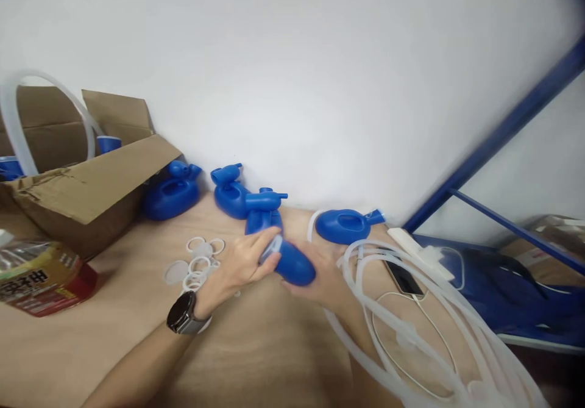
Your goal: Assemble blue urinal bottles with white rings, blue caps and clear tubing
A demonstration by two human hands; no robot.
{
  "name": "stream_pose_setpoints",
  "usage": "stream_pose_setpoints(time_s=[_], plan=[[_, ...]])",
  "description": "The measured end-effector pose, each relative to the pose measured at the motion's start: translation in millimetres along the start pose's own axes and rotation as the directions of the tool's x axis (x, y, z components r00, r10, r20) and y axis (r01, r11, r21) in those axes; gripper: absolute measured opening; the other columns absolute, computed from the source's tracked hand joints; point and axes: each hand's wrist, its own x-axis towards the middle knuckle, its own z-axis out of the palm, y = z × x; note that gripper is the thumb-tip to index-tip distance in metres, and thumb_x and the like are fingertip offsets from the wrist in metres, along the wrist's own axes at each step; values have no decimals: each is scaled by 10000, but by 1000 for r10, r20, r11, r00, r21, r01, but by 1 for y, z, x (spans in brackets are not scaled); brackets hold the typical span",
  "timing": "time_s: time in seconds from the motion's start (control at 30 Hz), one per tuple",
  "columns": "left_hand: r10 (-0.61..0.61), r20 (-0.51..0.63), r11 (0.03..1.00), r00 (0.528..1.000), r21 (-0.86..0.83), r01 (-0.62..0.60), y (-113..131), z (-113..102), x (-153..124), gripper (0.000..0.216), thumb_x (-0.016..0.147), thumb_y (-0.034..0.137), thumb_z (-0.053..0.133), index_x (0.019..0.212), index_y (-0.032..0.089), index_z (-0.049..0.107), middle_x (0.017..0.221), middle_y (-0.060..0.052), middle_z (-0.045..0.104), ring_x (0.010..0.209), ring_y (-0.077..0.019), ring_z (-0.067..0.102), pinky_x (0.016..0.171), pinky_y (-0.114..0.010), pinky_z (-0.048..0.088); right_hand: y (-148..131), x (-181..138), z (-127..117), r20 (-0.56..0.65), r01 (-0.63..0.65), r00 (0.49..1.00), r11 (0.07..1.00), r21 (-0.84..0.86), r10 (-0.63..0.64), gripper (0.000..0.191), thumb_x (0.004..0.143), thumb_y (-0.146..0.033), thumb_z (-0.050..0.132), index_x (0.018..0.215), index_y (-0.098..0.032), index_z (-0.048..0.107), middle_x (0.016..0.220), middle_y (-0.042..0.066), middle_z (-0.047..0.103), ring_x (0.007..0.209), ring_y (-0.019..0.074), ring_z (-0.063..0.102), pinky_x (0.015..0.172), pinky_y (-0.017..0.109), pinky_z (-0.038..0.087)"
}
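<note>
Over the middle of the table I hold a rounded blue plastic cup (298,266) in both hands. My left hand (249,258), with a dark watch on its wrist, has its fingers and thumb closed on the cup's whitish rim (273,244). My right hand (322,274) wraps round the far side and bottom of the cup; some of its fingers are hidden. Just behind my hands stands a blue urinal bottle (262,220) with a spouted cup on top. White rings (200,266) and translucent discs (176,272) lie loose beside my left wrist.
Several other blue bottles (343,226) rest along the wall. At left are an open cardboard box (91,194) with tubing and blue cups, and a labelled plastic bottle (41,277). Coiled clear tubing (393,316), a phone (404,277) and a power strip (420,254) lie at right, near a blue metal frame (493,133).
</note>
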Motion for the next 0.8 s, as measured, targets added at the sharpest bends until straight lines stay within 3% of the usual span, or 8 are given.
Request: stream_pose_setpoints(time_s=[0.07, 0.2, 0.33, 0.43, 0.53, 0.63, 0.7, 0.8], plan=[[-217, 37, 955, 975, -200, 220, -8, -7, -7, 616, 1045, 611, 360, 1131, 171, 783, 841, -102, 808, 761, -260, 774, 758, -367, 630, 6, -4, 1, 70, 4, 997, 997, 80, -10, 744, 780, -362, 864, 1466, -296, 582, 1388, 83, 731, 1228, 328, 733, 1070, 473, 593], [-580, 85, 767, 810, -277, 578, -27, -26, -24, 615, 962, 693, 435, 881, 169, 747, 590, -45, 675, 509, -205, 643, 538, -307, 540, 12, -10, 3, 117, -72, 991, 995, 62, 64, 739, 796, -383, 858, 1478, -306, 584, 1432, 84, 707, 1293, 347, 697, 1109, 519, 562], [-695, -120, 719, 708, -112, 686, -56, -44, -67, 535, 884, 706, 504, 877, 193, 655, 687, -50, 690, 469, -197, 612, 474, -294, 476, 6, -7, 11, 277, -100, 957, 995, 30, 87, 779, 784, -370, 846, 1511, -319, 569, 1480, 77, 676, 1282, 344, 702, 1124, 524, 554], [-712, -281, 663, 644, 34, 748, -73, -54, -101, 462, 913, 630, 465, 935, 206, 646, 811, -100, 732, 640, -270, 699, 597, -351, 537, 2, -3, 19, 356, -123, 927, 992, -13, 120, 800, 787, -371, 836, 1534, -312, 557, 1517, 86, 650, 1281, 352, 700, 1112, 515, 564], [-685, -314, 647, 658, 153, 747, -72, -56, -119, 362, 839, 548, 617, 938, 210, 701, 1013, -168, 767, 1007, -382, 716, 872, -469, 559, 0, 1, 28, 371, -136, 913, 984, -119, 171, 811, 805, -388, 836, 1559, -313, 545, 1523, 95, 643, 1278, 364, 699, 1089, 517, 578], [-561, -255, 769, 788, 192, 610, -47, -48, -121, 342, 893, 520, 620, 1001, 215, 732, 1221, -178, 735, 1222, -388, 637, 1028, -508, 510, -6, 3, 39, 376, -117, 906, 970, -215, 193, 834, 807, -394, 846, 1576, -332, 529, 1517, 95, 651, 1233, 367, 726, 1026, 500, 606], [-435, -80, 891, 897, 108, 442, -23, -40, -116, 316, 990, 493, 565, 1040, 225, 724, 1179, -132, 740, 1159, -319, 665, 1021, -453, 525, -12, 3, 45, 387, -95, 903, 966, -241, 185, 849, 800, -400, 855, 1579, -333, 524, 1520, 99, 651, 1195, 375, 746, 971, 492, 622], [-380, 70, 922, 922, -50, 384, 7, -31, -109, 266, 1024, 466, 576, 939, 227, 657, 929, -39, 710, 883, -221, 681, 836, -331, 554, -18, 1, 48, 391, -72, 909, 979, -193, 144, 860, 774, -384, 869, 1565, -343, 534, 1505, 82, 668, 1212, 368, 743, 960, 474, 620]])
